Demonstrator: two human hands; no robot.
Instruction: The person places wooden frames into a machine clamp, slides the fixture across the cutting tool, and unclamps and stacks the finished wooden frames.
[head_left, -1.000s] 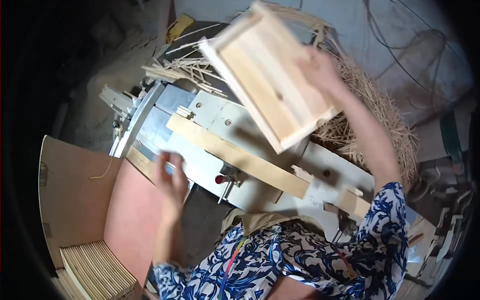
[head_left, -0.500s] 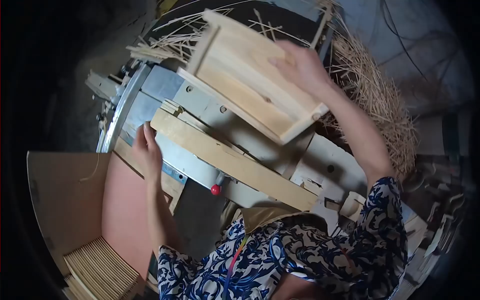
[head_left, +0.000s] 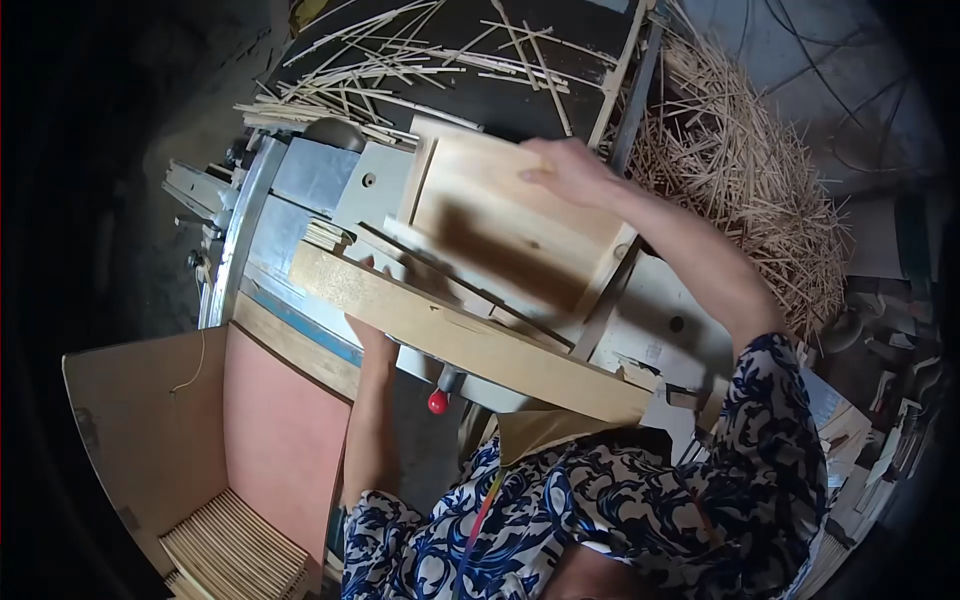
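Head view, read from the left of the frame: a cardboard box (head_left: 150,440) stands open at lower left with a stack of thin wooden slats (head_left: 235,550) in its bottom corner. Right of it the left hand (head_left: 372,325) reaches up under the near edge of a long wooden fence board (head_left: 470,335), which runs from centre-left down toward lower right across the machine table (head_left: 300,190). Only the wrist and the heel of that hand show; its fingers are hidden behind the board, so I cannot tell whether they are spread or closed. Just above the board, at frame centre, lies the wooden tray (head_left: 510,240), flat on the table, its long axis roughly parallel to the board and its near rim just beside it. The right hand (head_left: 565,170) rests on the tray's far upper edge, fingers together and curled over the rim, gripping it. So the tray sits between the two hands, and the right is the one on it. Loose sticks (head_left: 740,170) pile at upper right.
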